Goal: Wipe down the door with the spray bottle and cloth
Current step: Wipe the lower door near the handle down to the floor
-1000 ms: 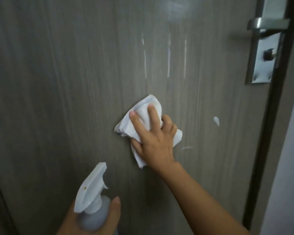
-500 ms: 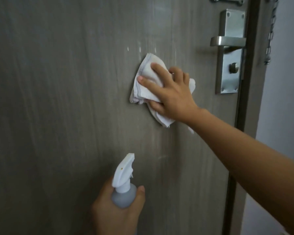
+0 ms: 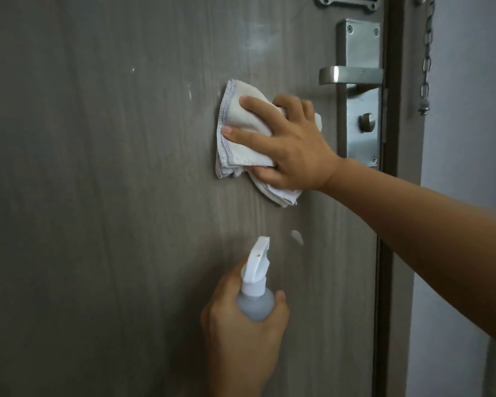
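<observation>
The grey wood-grain door (image 3: pixel 98 196) fills the view. My right hand (image 3: pixel 292 150) presses a bunched white cloth (image 3: pixel 246 121) against it, just left of the lock plate; two fingers lie spread over the cloth and the thumb tucks into its lower folds. Lower down, my left hand (image 3: pixel 241 345) grips a translucent spray bottle (image 3: pixel 255 305), its white nozzle pointing up at the door. A white blob of foam (image 3: pixel 297 237) sits on the door between cloth and nozzle. Small droplets (image 3: pixel 189 94) remain left of the cloth.
A steel lever handle (image 3: pixel 352 75) and a round thumb-turn (image 3: pixel 367 121) stand on the lock plate right of the cloth. The dark door frame (image 3: pixel 395 196) runs down the right side. A door chain (image 3: pixel 427 67) hangs beside it against a pale wall (image 3: pixel 470 138).
My right hand has carried the cloth up the door to beside the handle, and the long white streaks are gone. My left hand has raised the bottle toward the centre of the view.
</observation>
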Motion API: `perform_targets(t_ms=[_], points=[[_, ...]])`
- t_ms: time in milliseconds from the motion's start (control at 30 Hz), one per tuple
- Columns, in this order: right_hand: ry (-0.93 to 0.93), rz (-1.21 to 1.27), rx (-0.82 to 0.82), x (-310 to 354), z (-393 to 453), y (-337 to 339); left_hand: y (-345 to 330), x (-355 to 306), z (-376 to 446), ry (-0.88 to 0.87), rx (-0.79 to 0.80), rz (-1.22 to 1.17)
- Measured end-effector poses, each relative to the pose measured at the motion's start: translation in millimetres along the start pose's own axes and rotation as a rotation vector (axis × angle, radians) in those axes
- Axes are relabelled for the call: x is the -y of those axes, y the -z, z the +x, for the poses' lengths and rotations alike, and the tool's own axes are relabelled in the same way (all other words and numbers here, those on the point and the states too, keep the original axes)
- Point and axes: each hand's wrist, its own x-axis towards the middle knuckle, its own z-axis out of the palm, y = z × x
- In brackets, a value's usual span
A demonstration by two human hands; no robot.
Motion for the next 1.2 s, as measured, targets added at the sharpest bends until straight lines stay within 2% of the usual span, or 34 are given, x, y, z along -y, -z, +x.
perform_targets(t_ms=[133, 300, 600, 733, 1000, 1200], points=[[-0.083, -0.011, -0.022, -3.3, -8.7, -1.2, -18.7, -3.3, 7.6, -0.038, 0.018, -0.003], [-0.097, -0.023, -0.019, -1.3, -7.6, 0.8, -33.7, 3.7, 8.4, 0.001, 0.071, 0.059], [-0.106, -0.027, -0.035, 1.2, -8.2, -0.3, -55.4, 0.6, -11.0, 0.039, -0.013, 0.031], [-0.101, -0.026, -0.027, 1.2, -8.2, 0.0, -54.3, -6.1, -12.7, 0.121, 0.002, -0.068], [-0.103, -0.028, -0.014, 0.6, -8.6, -0.1, -40.2, -21.5, -9.5, 0.343, 0.200, -0.442], [-0.100, -0.021, -0.016, 1.4, -8.5, 1.0, -42.1, -26.2, -14.1, 0.313, 0.233, -0.441]])
